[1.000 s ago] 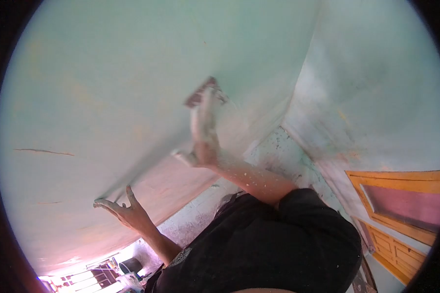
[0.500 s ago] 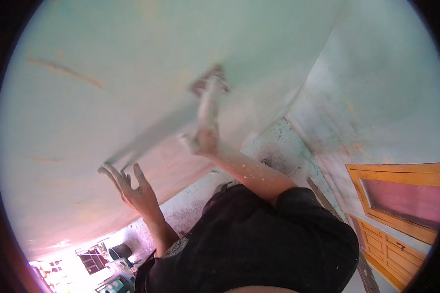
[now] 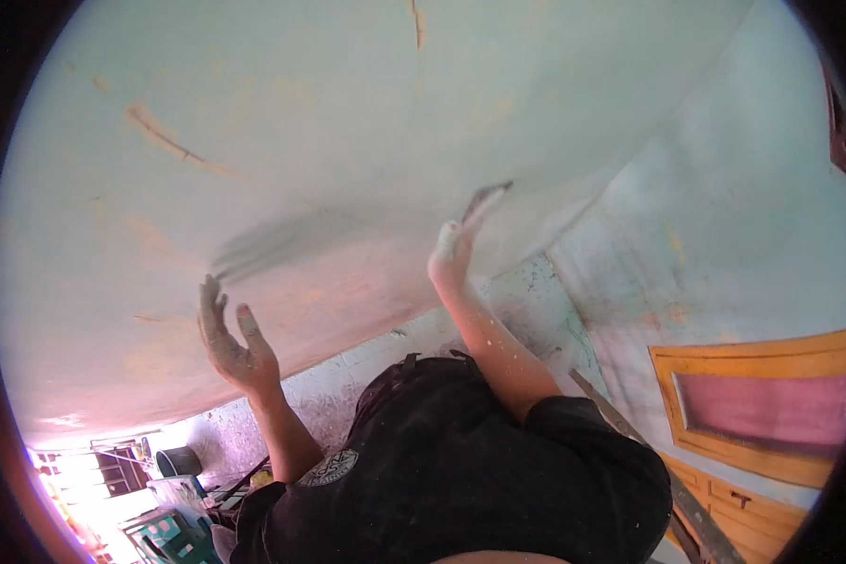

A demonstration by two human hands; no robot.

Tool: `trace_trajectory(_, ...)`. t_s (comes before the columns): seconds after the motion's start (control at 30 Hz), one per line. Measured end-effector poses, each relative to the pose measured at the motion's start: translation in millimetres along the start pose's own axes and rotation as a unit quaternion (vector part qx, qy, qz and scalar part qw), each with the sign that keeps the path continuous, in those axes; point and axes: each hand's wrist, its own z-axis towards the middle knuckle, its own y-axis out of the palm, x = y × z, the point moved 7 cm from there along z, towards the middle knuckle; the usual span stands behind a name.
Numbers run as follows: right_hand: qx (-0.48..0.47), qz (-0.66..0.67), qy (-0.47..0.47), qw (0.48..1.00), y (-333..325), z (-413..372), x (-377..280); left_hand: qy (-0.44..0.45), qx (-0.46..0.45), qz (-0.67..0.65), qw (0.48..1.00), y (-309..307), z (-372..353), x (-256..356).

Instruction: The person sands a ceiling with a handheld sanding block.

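Walls, head view: one broad pale green surface (image 3: 282, 113), patchy with cream and pink, marked by a ragged tan crack (image 3: 164, 141); one adjoining wall (image 3: 724, 188), meeting it at a soft corner; one orange-framed pink panel (image 3: 771, 404) set low on the right side; one long pole (image 3: 630, 423), slanting past my black shirt (image 3: 508, 461), perhaps leaned there to be out of the way; one dark bucket (image 3: 177, 461) at lower left, among items in a bright, washed-out area. Item, my left hand (image 3: 230, 348): raised towards the broad surface, fingers spread and gently bent, thumb standing apart, nothing held; fingertips at or very near their own shadow, contact uncertain, probably put there for balance or to feel the surface. Item, my right hand (image 3: 451, 258): raised beside the same surface, wrist bent, forearm flecked with pale spots, fingers blurred and reaching along a thin, dark-edged flat piece (image 3: 487, 199). That piece seems held flat under the fingers so that its face can lie against the surface; whether it touches at this instant, I cannot tell. Position relative to my grip: at the finger end of the right hand, beyond the palm and thumb, tilted up and away to the right, well apart from the left hand. The grip is narrow, closed on the piece, though the exact finger placement is lost in blur
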Motion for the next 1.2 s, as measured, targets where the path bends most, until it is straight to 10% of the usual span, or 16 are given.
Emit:
trace_trajectory(0.23,-0.093,-0.082,-0.224,0.967,41,3,-109,0.084,0.107,0.038,0.990,-49,20,-21)
trace_trajectory(0.4,-0.006,0.048,0.085,0.995,34,-65,18,0.094,0.150,0.084,0.981,-78,23,-43)
trace_trajectory(0.57,-0.098,0.056,0.133,0.985,77,-113,-43,0.107,0.116,0.186,0.970,-80,24,-61)
trace_trajectory(0.63,0.009,0.023,-0.146,0.989,90,-101,-100,0.109,0.107,0.200,0.968,-78,24,-66)
trace_trajectory(0.73,-0.058,-0.026,-0.277,0.959,113,-98,-148,0.111,0.103,0.249,0.957,-75,26,-70)
trace_trajectory(0.97,-0.084,-0.082,0.007,0.993,91,-143,-4,0.137,0.030,0.334,0.932,-79,21,-87)
trace_trajectory(1.2,-0.200,-0.126,-0.288,0.928,137,-135,-143,0.103,0.002,0.270,0.957,-75,18,-78)
